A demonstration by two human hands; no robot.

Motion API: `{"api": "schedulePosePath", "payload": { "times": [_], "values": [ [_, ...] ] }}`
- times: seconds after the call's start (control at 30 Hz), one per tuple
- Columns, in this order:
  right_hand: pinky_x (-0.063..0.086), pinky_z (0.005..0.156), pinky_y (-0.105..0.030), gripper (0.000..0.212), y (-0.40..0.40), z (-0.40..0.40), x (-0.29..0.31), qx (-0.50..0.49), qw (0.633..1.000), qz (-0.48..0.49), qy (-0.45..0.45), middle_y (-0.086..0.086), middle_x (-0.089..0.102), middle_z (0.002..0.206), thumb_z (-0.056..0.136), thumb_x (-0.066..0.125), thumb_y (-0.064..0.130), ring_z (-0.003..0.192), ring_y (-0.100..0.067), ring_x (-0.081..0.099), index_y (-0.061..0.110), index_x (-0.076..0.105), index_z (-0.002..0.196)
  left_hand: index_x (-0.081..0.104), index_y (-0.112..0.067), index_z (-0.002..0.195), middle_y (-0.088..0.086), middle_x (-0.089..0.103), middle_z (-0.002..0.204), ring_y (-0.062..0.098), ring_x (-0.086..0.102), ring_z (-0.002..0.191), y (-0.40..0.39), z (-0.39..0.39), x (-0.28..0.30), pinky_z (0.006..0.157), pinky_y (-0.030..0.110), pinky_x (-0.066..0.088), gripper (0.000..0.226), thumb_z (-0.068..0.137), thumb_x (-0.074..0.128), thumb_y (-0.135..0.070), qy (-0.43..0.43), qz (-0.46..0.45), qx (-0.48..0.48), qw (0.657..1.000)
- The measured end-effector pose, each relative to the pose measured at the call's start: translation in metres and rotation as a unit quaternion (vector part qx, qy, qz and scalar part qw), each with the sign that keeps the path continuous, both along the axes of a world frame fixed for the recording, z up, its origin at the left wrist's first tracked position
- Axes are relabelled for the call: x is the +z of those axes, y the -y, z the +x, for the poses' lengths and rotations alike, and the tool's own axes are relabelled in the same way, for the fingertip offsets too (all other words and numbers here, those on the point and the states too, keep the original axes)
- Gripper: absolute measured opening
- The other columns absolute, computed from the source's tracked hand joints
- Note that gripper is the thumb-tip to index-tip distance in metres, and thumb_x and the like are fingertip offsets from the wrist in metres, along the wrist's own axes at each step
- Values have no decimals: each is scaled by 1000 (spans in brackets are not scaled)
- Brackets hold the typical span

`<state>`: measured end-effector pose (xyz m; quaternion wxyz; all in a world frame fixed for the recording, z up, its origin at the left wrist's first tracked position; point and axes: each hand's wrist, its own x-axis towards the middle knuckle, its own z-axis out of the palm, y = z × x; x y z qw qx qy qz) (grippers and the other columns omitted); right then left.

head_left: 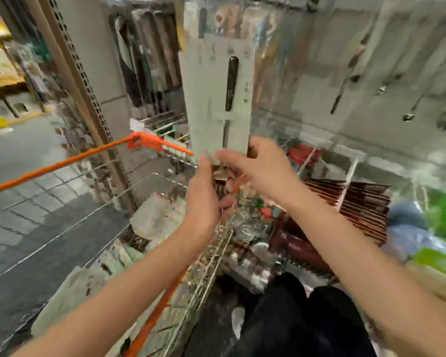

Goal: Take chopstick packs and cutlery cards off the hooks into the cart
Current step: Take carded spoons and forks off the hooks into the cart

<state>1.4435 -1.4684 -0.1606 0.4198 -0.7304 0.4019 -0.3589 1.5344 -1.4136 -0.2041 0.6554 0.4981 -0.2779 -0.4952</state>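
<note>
Right in the middle of the head view, both hands are up at the bottom edge of a tall pale cutlery card with a dark-handled utensil strapped down its middle. The right hand has fingers curled over the card's lower edge, pinching it from the right. The left hand comes up from below and grips what looks like a bunch of packs just under the card, though it's too smeared to say exactly what's in there. Whether the card's top is on a hook or already free, can't tell, the far wall is a blurry mess.

The cart sits to the left and near, wire sides with an orange rim, some pale packets already lying in it. More utensils hang on the far right wall, and dark red packs are stacked in a bin on the right.

Handling-wise I'd guess the card is light, thin cardboard that's stiff-ish but will flop or crease if held only by a corner. The utensil adds a little weight up the centre, so pinching the bottom edge near that centre line seems the sane spot, other hand steadying
</note>
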Motion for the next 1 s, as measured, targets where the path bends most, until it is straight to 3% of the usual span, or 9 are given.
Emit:
{"api": "schedulePosePath", "payload": {
  "times": [0.13,0.27,0.43,0.57,0.63,0.7,0.77,0.83,1.0],
  "values": [
    [53,57,-29,7,0,-69,12,-113,988,-45,96,15,63,57,85,70,26,52,-4,59,26,62,85,51,-11,86,-2,47,54,3,33,30,27,-63,25,31,11,24,51,101,23,-51,-9,-38,-96,995],
    [57,71,-46,13,-7,-143,11,-214,965,-58,137,23,60,59,87,68,22,62,-3,60,30,58,85,51,-10,82,1,49,52,6,34,30,36,-136,32,31,12,25,48,104,24,-44,1,-59,-173,983],
    [54,52,-29,13,-27,-231,0,-338,924,-52,169,-4,70,83,86,69,20,63,-8,63,16,62,96,63,-26,88,6,55,57,15,39,36,28,-225,26,35,22,33,41,105,28,-37,52,-111,-231,965],
    [56,66,-27,17,-50,-300,-6,-426,889,-83,147,2,69,86,84,69,22,75,-4,66,14,62,97,66,-21,90,15,66,92,36,62,81,15,-292,19,80,52,51,48,86,38,-60,178,-138,-229,947],
    [46,54,-8,14,-65,-334,-10,-442,877,-81,168,10,65,85,89,63,9,64,10,60,13,62,102,64,-21,86,8,66,93,23,62,91,11,-323,13,91,37,48,37,99,38,-44,187,-122,-241,944],
    [46,60,-6,15,-78,-363,-16,-468,861,-75,184,11,66,87,91,60,6,71,8,60,15,63,102,61,-19,82,7,62,94,18,59,93,5,-352,8,83,26,43,35,104,35,-26,228,-117,-258,931],
    [56,81,-29,16,-88,-389,-25,-489,843,-58,219,4,71,98,90,62,10,89,-13,68,18,64,104,58,-11,80,9,60,86,19,59,86,-5,-373,7,71,21,45,34,104,36,-19,201,-104,-290,930],
    [53,90,-46,16,-98,-412,-27,-513,822,-48,243,0,72,103,90,62,15,97,-24,68,23,63,103,55,-1,85,5,54,69,4,57,55,-14,-388,7,47,9,40,29,104,38,-15,169,-103,-324,925],
    [49,58,-17,18,-122,-453,-15,-532,800,-111,254,-6,66,95,97,51,10,65,-4,67,9,53,116,54,3,81,0,49,48,2,45,32,-34,-412,0,37,11,33,31,102,42,-15,145,-90,-375,911]
  ]
}}
